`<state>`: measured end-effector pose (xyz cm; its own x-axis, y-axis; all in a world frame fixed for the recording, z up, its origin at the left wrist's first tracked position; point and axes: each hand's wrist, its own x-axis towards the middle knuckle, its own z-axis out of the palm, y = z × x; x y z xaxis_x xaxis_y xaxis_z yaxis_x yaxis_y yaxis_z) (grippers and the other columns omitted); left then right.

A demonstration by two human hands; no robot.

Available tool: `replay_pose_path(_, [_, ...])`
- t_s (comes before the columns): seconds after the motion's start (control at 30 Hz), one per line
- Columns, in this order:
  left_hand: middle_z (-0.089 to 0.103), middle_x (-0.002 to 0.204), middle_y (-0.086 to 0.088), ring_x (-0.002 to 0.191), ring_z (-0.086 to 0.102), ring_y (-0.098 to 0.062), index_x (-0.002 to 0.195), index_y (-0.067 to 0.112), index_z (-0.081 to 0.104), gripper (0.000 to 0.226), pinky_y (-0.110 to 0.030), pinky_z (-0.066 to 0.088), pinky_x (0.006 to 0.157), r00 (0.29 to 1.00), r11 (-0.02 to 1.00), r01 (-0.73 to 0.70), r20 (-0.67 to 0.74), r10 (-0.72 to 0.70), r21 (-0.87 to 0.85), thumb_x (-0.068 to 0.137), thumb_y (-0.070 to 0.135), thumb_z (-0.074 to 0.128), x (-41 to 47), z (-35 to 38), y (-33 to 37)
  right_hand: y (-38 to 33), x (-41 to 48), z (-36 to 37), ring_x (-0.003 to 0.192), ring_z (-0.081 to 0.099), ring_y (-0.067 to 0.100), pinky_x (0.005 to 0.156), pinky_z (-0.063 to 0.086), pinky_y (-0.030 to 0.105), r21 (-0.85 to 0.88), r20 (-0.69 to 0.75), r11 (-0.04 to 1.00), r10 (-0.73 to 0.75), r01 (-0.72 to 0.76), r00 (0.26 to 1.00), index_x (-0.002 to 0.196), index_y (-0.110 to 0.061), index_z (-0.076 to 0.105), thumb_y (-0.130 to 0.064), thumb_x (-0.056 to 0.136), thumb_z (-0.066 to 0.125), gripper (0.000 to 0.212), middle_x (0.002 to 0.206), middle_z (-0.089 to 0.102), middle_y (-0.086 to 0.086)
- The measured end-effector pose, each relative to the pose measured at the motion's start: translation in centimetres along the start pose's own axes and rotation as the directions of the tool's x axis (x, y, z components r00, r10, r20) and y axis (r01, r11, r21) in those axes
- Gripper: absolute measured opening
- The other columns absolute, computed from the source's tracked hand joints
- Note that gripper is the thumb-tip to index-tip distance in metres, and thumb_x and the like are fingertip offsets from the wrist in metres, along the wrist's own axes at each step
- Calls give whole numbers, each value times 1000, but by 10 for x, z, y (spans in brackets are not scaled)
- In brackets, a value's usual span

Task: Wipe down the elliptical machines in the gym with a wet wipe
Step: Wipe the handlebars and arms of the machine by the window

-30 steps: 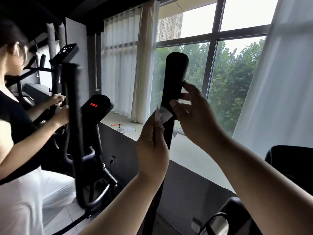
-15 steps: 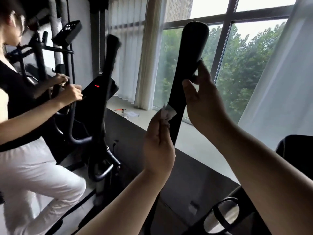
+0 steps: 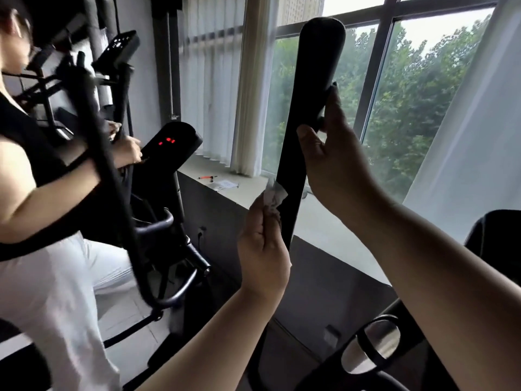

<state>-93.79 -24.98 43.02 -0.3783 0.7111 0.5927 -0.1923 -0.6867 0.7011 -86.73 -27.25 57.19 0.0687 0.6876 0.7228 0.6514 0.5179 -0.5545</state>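
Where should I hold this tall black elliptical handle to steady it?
Grip the handle at its thick upper stretch with the right hand, coming from the window side: it stands nearly upright, and the wet wipe in the left hand is at its left edge lower down.

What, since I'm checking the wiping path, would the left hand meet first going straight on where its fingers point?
Likely the elliptical's black handle: the left hand points up and rightward, its pinched wet wipe at the handle's edge. Depth is unclear.
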Motion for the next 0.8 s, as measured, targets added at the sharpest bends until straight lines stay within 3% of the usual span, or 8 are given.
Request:
replay_pose_path(0.07, [60,87,-4,71,54,-14,126,9,66,37,-13,41,76,999,999,43,8,-43,-17,98,16,45,-6,-6,-3,-2,-2,0,131,54,18,103,46,31,7,-3,1000,9,-9,1000,163,-21,6,-14,106,46,70,153,49,5])
replay_pose_path(0.17, [49,68,2,62,45,-9,119,4,67,36,-16,38,69,996,996,90,15,-90,-12,94,17,44,-1,-6,-3,-5,-4,-2,130,54,15,103,47,32,22,7,1000,20,-20,1000,163,-22,7,-13,106,46,70,151,52,2])
replay_pose_path(0.3, [55,73,-1,72,49,-20,116,0,65,35,-23,41,78,998,998,55,35,-53,-35,95,17,42,10,2,5,-7,-5,-8,114,61,20,86,47,26,14,61,999,44,-45,997,163,-24,1,-13,105,49,76,142,58,3])
replay_pose_path(0.37, [53,70,9,70,47,-9,115,1,63,31,-25,40,77,997,997,54,54,-52,-49,97,16,43,5,1,2,-6,-11,-5,106,63,22,82,50,30,10,108,997,70,-71,992,162,-25,-5,-11,103,50,82,136,59,6])
replay_pose_path(0.53, [58,79,26,72,52,2,119,-7,62,34,-10,41,75,1000,989,-6,-5,6,149,96,8,43,-39,-26,-27,1,-30,3,128,55,30,108,45,42,-45,217,990,143,-137,966,160,-24,-17,-17,105,50,87,151,48,15])
replay_pose_path(0.6, [61,85,23,76,55,-2,119,-6,63,34,-15,45,77,1000,985,-2,-8,4,174,95,9,44,-49,-33,-31,-3,-30,0,129,54,30,106,44,36,-75,238,986,160,-146,958,159,-23,-18,-17,106,48,86,152,47,14])
replay_pose_path(0.7, [66,95,-7,86,61,-19,129,4,63,40,-38,51,85,999,987,36,12,-39,156,96,15,45,-33,-26,-17,-8,-30,-5,121,57,28,98,47,33,-108,243,983,168,-145,955,159,-22,-19,-15,107,46,83,149,50,14])
replay_pose_path(0.8, [69,122,-7,115,64,-15,140,10,56,44,-34,47,106,994,996,-17,105,9,84,100,17,42,-7,-16,-5,-11,-33,-5,112,60,27,90,49,33,-148,268,980,172,-136,948,159,-19,-18,-16,107,45,82,146,52,16])
